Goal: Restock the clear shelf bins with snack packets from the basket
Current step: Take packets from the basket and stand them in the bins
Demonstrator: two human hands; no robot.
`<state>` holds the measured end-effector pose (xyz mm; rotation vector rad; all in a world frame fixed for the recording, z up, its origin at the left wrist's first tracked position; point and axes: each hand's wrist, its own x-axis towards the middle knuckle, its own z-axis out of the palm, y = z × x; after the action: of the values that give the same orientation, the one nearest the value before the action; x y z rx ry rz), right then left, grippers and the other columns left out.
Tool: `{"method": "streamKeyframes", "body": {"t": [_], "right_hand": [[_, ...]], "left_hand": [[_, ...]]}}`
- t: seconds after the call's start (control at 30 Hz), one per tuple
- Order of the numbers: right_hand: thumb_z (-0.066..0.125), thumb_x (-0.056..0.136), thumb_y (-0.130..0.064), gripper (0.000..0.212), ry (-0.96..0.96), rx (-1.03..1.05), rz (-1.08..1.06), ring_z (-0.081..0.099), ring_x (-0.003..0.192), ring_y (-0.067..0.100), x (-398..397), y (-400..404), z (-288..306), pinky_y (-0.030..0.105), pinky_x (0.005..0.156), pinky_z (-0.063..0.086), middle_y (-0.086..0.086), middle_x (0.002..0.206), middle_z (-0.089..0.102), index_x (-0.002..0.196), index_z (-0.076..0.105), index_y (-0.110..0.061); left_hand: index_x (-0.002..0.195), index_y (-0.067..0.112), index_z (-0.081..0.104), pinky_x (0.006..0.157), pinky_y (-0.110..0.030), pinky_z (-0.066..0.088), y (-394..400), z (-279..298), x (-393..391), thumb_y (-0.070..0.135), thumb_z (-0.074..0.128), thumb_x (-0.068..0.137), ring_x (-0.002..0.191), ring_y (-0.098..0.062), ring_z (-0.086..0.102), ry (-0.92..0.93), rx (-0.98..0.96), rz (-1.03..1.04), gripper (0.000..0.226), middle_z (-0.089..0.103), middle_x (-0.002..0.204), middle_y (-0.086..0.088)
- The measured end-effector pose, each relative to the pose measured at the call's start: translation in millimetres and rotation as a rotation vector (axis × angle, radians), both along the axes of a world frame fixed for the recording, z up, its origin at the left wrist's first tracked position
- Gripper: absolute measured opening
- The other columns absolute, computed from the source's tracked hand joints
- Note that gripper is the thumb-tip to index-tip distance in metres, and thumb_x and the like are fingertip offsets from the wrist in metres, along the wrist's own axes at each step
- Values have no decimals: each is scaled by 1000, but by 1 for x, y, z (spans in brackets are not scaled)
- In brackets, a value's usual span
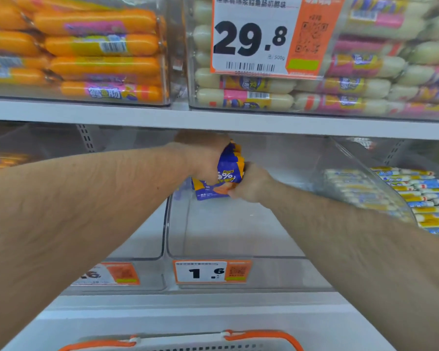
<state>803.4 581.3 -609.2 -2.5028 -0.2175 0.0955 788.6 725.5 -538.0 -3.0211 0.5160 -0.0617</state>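
Observation:
A stack of blue and orange snack packets is held deep inside the middle clear bin on the lower shelf. My left hand grips the stack from the left and top. My right hand pinches its lower right corner. Both arms reach over the bin's front wall. The bin's floor in front of the packets is bare. At the bottom edge only the rim and orange handles of the basket show; its contents are hidden.
A clear bin of blue and yellow sausage sticks stands to the right. Another clear bin sits to the left. The white shelf board just above my hands carries bins of orange sausages and white sausages.

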Motion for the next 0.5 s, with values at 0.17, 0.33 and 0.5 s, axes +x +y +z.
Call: {"method": "streamKeyframes", "body": {"t": [0.17, 0.33, 0.5], "right_hand": [[63, 91, -18, 34, 173, -154, 22, 63, 96, 30, 12, 11, 1, 27, 79, 54, 14, 110, 64, 122, 61, -4], [79, 79, -30, 36, 210, 67, -116, 62, 84, 22, 25, 21, -28, 28, 75, 56, 7, 99, 66, 105, 62, -11], [85, 74, -34, 61, 212, 271, -112, 63, 105, 25, 20, 29, -36, 38, 94, 53, 7, 119, 66, 125, 59, -12]], "left_hand": [[124, 20, 45, 70, -31, 44, 4, -9, 15, 28, 85, 63, 99, -26, 57, -44, 115, -34, 74, 55, 113, -3], [132, 17, 41, 88, -42, 52, 4, -17, 20, 28, 85, 62, 115, -31, 49, -92, 200, -37, 83, 44, 131, -8], [134, 12, 34, 77, -34, 44, 3, -19, 20, 28, 81, 70, 114, -28, 53, -108, 227, -29, 81, 49, 131, -6]]}}
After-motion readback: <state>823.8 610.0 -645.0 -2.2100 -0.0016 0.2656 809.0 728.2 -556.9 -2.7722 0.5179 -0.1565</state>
